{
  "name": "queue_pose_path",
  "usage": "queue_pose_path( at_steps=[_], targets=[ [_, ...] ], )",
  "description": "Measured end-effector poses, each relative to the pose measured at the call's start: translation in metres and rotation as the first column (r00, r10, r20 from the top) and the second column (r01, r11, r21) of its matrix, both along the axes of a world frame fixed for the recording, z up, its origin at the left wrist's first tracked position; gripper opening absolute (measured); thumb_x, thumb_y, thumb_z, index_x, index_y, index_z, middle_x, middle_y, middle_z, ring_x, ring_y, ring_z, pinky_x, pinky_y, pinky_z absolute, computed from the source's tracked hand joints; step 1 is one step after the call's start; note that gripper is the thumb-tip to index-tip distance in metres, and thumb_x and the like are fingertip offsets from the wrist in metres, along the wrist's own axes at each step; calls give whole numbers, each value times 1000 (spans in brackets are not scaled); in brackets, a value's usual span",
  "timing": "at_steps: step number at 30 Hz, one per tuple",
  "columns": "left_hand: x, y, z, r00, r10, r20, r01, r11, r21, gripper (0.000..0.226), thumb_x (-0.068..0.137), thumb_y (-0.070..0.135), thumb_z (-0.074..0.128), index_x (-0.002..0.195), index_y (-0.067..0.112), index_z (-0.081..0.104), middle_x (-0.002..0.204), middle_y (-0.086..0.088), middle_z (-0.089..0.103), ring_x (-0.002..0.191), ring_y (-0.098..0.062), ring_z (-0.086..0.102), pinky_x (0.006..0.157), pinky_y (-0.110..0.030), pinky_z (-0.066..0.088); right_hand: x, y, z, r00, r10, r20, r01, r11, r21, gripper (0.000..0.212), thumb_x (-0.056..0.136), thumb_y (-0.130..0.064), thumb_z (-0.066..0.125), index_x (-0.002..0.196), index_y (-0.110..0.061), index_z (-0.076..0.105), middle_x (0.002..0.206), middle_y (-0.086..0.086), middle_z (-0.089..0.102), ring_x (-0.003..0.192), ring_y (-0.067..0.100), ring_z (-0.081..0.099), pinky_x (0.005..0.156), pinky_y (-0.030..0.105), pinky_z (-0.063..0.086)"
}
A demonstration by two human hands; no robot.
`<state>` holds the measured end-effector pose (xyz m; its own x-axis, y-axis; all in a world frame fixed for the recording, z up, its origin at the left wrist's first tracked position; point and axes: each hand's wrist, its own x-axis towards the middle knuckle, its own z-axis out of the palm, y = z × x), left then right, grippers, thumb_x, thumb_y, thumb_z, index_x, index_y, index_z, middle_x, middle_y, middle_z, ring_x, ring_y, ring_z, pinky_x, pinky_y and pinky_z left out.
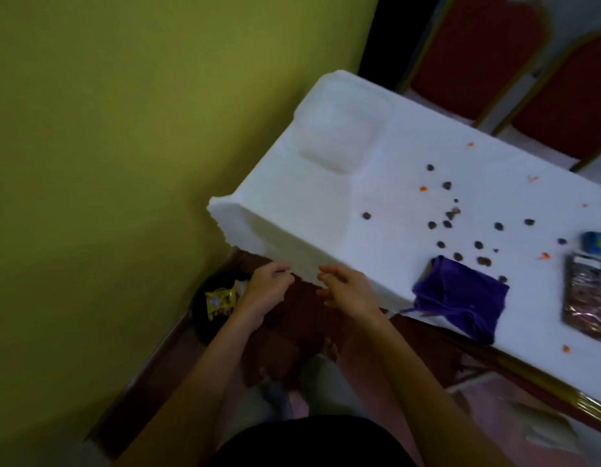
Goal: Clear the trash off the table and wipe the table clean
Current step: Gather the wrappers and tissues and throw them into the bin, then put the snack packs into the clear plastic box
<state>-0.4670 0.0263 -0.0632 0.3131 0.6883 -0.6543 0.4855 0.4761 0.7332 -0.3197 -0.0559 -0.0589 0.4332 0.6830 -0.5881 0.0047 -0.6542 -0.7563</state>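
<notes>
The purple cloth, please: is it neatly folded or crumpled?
Crumpled: the purple cloth lies bunched in uneven folds at the near edge of the table, partly overhanging.

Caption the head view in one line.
Left hand and right hand at the tablecloth edge, bin below; crumbs, purple cloth on top.

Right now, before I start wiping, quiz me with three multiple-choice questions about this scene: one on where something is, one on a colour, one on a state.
1. Where is the yellow snack wrapper?
A on a shelf
B in the black bin on the floor
C on a windowsill

2. What colour is the cloth at the near edge of the table?
A purple
B green
C grey

3. What state is the table top in?
A wiped clean
B soaked with water
C strewn with dark crumbs

Answers:
1 B, the wrapper lies inside the bin by the wall.
2 A, it shows purple against the white top.
3 C, crumbs lie scattered across the top.
</notes>
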Motion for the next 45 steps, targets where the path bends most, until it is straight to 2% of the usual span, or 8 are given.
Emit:
queue_pose_path(
  at_steps=[3,10,16,22,26,35,40,45],
  targets=[
    [36,-13,6,997,-82,8,82,997,6,33,96,21,55,128,21,61,114,-3,65,104,-15,62,86,-35,55,34,-23,20,991,-131,-33,134,988,72,17,99,-19,57,111,-25,68,108,-2,72,86,20,75,83,41,61],
    [118,-43,25,975,-222,2,222,974,52,30,93,21,58,122,25,66,110,-3,68,104,-17,65,93,-42,57,101,-74,42,969,-243,-40,246,958,144,23,101,-21,55,121,-24,65,107,-10,72,86,9,74,86,39,61],
    [195,-65,41,961,-274,41,271,960,66,25,94,21,60,118,25,67,109,-3,70,102,-17,67,91,-38,57,168,-104,46,929,-361,-87,370,919,138,21,99,-16,59,119,-16,67,103,-1,74,84,19,75,80,38,63],
    [261,-79,53,942,-323,87,315,945,91,23,95,19,61,117,23,67,108,-3,71,101,-18,68,87,-35,58,232,-129,59,887,-443,-132,460,874,157,18,98,-14,62,114,-19,68,101,1,75,84,18,75,77,32,63],
    [289,-90,61,937,-333,108,324,942,87,18,95,17,60,109,24,69,104,-6,73,98,-21,70,83,-35,59,256,-138,66,877,-454,-154,477,859,186,18,98,-12,59,114,-17,68,101,2,76,84,22,75,78,35,63],
    [311,-69,62,951,-287,113,279,957,81,21,95,19,62,114,24,69,112,-3,72,102,-21,69,80,-33,59,291,-114,82,889,-421,-183,456,856,246,18,98,-12,57,113,-14,68,102,5,74,86,25,75,66,29,62],
    [307,-42,61,979,-177,101,169,982,85,19,96,19,61,112,24,69,113,-4,70,104,-21,69,87,-37,58,295,-81,77,920,-349,-178,383,896,224,15,99,-17,58,110,-17,68,99,2,75,87,25,75,84,46,59],
    [300,-11,55,986,-144,79,137,987,90,22,95,20,62,116,23,68,115,-6,70,103,-22,69,88,-37,58,293,-35,70,936,-292,-198,335,911,239,17,100,-16,57,112,-16,68,100,4,74,84,22,75,82,39,61]
  ],
)
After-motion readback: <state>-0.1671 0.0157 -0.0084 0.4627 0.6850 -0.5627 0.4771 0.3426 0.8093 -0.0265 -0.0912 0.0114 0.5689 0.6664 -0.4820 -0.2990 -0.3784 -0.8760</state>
